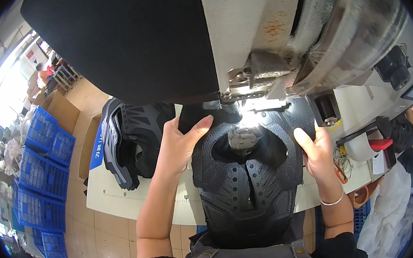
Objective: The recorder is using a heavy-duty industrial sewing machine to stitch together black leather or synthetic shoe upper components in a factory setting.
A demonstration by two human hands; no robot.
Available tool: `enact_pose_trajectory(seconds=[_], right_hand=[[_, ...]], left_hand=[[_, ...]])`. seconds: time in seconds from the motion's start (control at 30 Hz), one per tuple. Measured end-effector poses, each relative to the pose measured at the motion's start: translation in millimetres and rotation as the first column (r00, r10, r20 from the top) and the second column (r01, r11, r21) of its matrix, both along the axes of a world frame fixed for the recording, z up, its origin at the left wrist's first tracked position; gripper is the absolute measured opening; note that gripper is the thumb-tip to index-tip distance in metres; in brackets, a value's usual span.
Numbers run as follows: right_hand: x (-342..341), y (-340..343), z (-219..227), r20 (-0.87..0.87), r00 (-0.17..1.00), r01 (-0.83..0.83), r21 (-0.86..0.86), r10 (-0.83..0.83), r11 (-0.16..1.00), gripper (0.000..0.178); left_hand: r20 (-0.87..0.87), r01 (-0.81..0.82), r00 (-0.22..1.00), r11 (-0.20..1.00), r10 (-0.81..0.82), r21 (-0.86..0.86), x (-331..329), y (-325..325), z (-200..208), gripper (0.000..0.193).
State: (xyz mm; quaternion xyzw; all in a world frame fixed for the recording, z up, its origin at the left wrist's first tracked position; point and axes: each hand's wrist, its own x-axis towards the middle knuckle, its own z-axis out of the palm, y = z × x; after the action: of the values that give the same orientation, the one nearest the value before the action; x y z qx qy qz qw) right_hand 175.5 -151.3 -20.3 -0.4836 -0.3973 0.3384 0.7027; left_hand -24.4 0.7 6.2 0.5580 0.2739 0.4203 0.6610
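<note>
A black shoe upper (246, 190) with eyelet holes down its front lies under a sewing machine (252, 35), its toe end hanging toward me. My left hand (182, 144) grips the upper's edge left of the brightly lit stitching spot, thumb on top and fingers mostly hidden beneath. On the opposite side my right hand (316, 150) pinches the right edge, its thumb pressed on the black material. The presser foot and needle are lost in glare. Beyond my left forearm, more black and grey shoe uppers (140, 135) lie stacked on the white machine table (107, 186).
Blue plastic crates (42, 177) stand on the tiled floor at left, near cardboard boxes (60, 108). Orange-handled scissors (340, 172), coiled wire and a red object (381, 145) sit at the table's right. White plastic sheeting (386, 211) hangs at lower right. Other people are visible farther off.
</note>
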Motion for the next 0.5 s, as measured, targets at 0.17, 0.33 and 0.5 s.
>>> enact_pose_trajectory(seconds=[0.17, 0.33, 0.5], right_hand=[[5, 5, 1, -0.009, 1.0, -0.012, -0.004, 0.012, 1.0, 0.026], [17, 21, 8, -0.085, 0.996, -0.032, -0.074, 0.026, 0.997, 0.02], [71, 83, -9, -0.168, 0.986, -0.01, 0.004, 0.01, 1.0, 0.01]], left_hand=[[-0.068, 0.092, 0.994, 0.993, -0.087, 0.078, 2, 10, -1, 0.03], [0.017, -0.024, 1.0, 0.999, 0.023, 0.049, 9, 9, -3, 0.018], [-0.115, -0.39, 0.854, 0.77, 0.508, 0.505, -3, 54, -1, 0.016]])
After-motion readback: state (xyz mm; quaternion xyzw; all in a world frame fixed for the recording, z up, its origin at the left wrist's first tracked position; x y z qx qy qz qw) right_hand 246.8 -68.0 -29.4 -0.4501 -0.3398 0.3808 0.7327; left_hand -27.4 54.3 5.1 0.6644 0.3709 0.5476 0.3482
